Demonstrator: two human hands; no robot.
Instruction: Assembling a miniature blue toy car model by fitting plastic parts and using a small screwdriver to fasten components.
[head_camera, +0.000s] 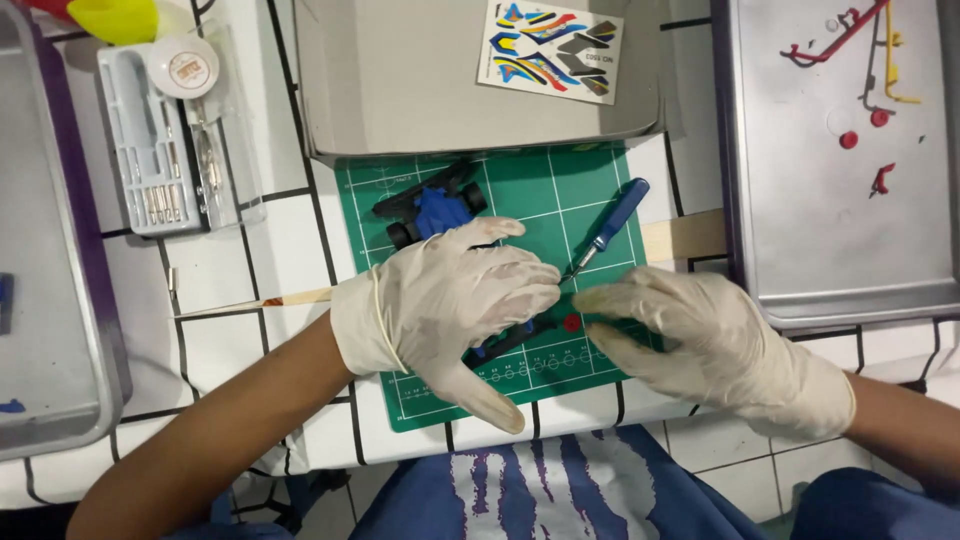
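Note:
Both hands wear pale latex gloves over a green cutting mat (560, 190). My left hand (445, 300) lies palm down on the mat and covers most of a small blue and black part (510, 338) with a red round piece (571, 323) at its end. My right hand (700, 335) rests beside it, fingertips close to the red piece; I cannot tell if it grips anything. A blue-handled screwdriver (610, 225) lies on the mat just above the hands. A blue and black toy car chassis (432, 205) sits at the mat's upper left.
A grey box lid (400, 90) with a colourful sticker sheet (551, 50) lies behind the mat. A metal tray (850, 250) at right holds red and yellow plastic sprue pieces. A clear case of screwdriver bits (150, 150) and another metal tray (60, 350) stand at left. A thin wooden stick (250, 303) crosses the table.

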